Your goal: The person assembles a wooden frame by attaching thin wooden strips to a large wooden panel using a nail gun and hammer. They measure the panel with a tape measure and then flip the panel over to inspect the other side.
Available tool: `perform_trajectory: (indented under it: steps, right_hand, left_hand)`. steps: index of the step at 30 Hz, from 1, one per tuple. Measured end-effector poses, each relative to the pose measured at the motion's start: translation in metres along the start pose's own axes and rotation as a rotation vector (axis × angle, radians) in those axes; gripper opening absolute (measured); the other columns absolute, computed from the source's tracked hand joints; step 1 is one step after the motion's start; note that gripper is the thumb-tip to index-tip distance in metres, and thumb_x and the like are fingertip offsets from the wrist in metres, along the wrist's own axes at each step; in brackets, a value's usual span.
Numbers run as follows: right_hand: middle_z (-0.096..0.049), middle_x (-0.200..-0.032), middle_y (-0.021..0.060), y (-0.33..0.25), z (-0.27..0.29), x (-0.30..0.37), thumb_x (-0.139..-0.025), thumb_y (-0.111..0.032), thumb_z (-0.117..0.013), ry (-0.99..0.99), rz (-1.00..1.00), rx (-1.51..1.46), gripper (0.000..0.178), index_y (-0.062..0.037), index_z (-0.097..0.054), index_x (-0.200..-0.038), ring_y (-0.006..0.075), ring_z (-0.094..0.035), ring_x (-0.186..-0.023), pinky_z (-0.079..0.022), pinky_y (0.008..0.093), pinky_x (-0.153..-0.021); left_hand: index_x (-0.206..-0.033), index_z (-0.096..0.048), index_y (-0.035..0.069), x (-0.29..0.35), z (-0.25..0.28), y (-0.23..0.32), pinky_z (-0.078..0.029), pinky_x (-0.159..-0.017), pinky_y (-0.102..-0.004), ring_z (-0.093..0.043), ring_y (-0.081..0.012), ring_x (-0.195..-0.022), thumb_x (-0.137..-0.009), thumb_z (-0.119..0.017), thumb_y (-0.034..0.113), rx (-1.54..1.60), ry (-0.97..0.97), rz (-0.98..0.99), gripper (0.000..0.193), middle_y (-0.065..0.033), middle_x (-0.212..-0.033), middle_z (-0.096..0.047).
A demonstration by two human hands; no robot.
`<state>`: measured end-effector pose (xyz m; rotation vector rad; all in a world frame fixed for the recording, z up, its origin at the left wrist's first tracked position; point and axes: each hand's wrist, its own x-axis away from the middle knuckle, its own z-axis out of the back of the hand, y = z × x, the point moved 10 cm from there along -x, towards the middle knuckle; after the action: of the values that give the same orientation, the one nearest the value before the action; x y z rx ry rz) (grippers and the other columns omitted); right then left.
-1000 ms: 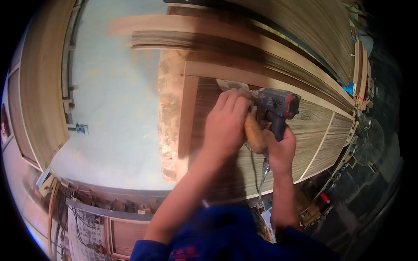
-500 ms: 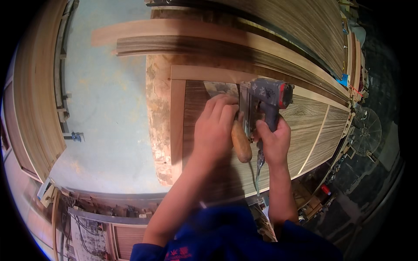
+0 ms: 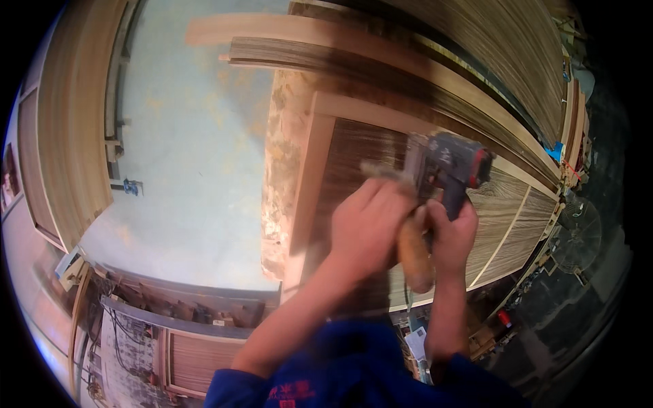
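Observation:
My left hand (image 3: 371, 221) is closed around a tool with a thick orange-brown wooden handle (image 3: 415, 258). The tool's grey far end shows above my knuckles, too smeared by motion to name. Just to the right, my right hand (image 3: 452, 234) grips a dark grey nail gun (image 3: 456, 160) with a red-trimmed end; its narrow magazine side faces my left hand. Both tools are held above a framed wood-grain panel (image 3: 350, 160). The panel's pale left frame strip (image 3: 309, 187) is in plain sight, while my arms hide much of its near part.
Long wooden strips (image 3: 306, 58) lie beyond the panel. A pale blue tabletop (image 3: 197, 177) spreads to the left, with stacked boards (image 3: 75, 136) past it. At the far right stands a round fan (image 3: 575, 231). Shelves with clutter (image 3: 190, 302) line the near left.
The view has shifted, so the surroundings appear further right. The wooden handle has moved closer to my right hand, and its far end now shows above my left hand. Both hands keep their grips.

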<state>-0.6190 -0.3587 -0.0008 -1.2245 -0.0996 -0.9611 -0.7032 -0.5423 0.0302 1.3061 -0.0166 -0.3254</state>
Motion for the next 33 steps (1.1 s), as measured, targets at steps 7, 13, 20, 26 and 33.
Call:
perform_trajectory:
  steps: [7, 13, 20, 26, 33]
  right_hand:
    - [-0.059, -0.076, 0.0012, 0.000, -0.070, -0.006, -0.095, -0.004, -0.066, -0.193, -0.028, -0.008, 0.022, 0.0042, -0.063, -0.115, 0.0102, -0.057, -0.060, -0.053, 0.0293, -0.064]
    - [-0.065, -0.076, 0.0045, -0.008, -0.084, -0.003, -0.093, -0.004, -0.069, -0.188, -0.004, -0.057, 0.010, 0.0009, -0.060, -0.096, 0.0103, -0.061, -0.061, -0.049, 0.0264, -0.056]
    - [-0.062, -0.079, 0.0039, -0.006, -0.087, 0.002, -0.094, -0.003, -0.067, -0.144, -0.011, -0.055, 0.014, 0.0029, -0.061, -0.105, 0.0100, -0.059, -0.061, -0.050, 0.0277, -0.059]
    - [-0.055, -0.080, 0.0019, -0.008, -0.081, 0.005, -0.095, -0.003, -0.063, -0.125, -0.026, -0.005, 0.029, 0.0074, -0.061, -0.121, 0.0098, -0.056, -0.059, -0.055, 0.0306, -0.065]
    - [-0.061, -0.075, 0.0025, -0.003, -0.095, 0.010, -0.093, -0.001, -0.067, -0.197, -0.036, -0.089, 0.010, -0.0003, -0.058, -0.099, 0.0095, -0.059, -0.061, -0.048, 0.0256, -0.056]
  left_hand:
    - [-0.080, -0.057, 0.003, 0.101, 0.070, -0.078, -0.045, -0.056, -0.0252, -0.056, -0.0099, -0.057, -0.104, -0.059, 0.013, 0.127, 0.110, 0.745, 0.026, -0.0027, -0.063, -0.060]
    - [-0.084, -0.058, 0.003, 0.146, 0.081, -0.114, -0.041, -0.050, -0.0235, -0.054, -0.0079, -0.055, -0.105, -0.059, 0.015, 0.329, 0.213, 1.012, 0.025, -0.0024, -0.064, -0.058]
    - [-0.088, -0.059, 0.002, 0.161, 0.068, -0.129, -0.041, -0.050, -0.0241, -0.054, -0.0081, -0.055, -0.105, -0.058, 0.016, 0.319, 0.138, 1.053, 0.022, -0.0025, -0.067, -0.058]
    - [-0.086, -0.060, 0.002, 0.171, 0.067, -0.141, -0.041, -0.050, -0.0248, -0.054, -0.0080, -0.054, -0.106, -0.060, 0.021, 0.266, 0.121, 1.116, 0.027, -0.0018, -0.064, -0.058]
    - [-0.085, -0.060, 0.002, 0.174, 0.067, -0.147, -0.039, -0.049, -0.0239, -0.054, -0.0072, -0.053, -0.106, -0.061, 0.024, 0.226, 0.137, 1.100, 0.030, -0.0013, -0.062, -0.058]
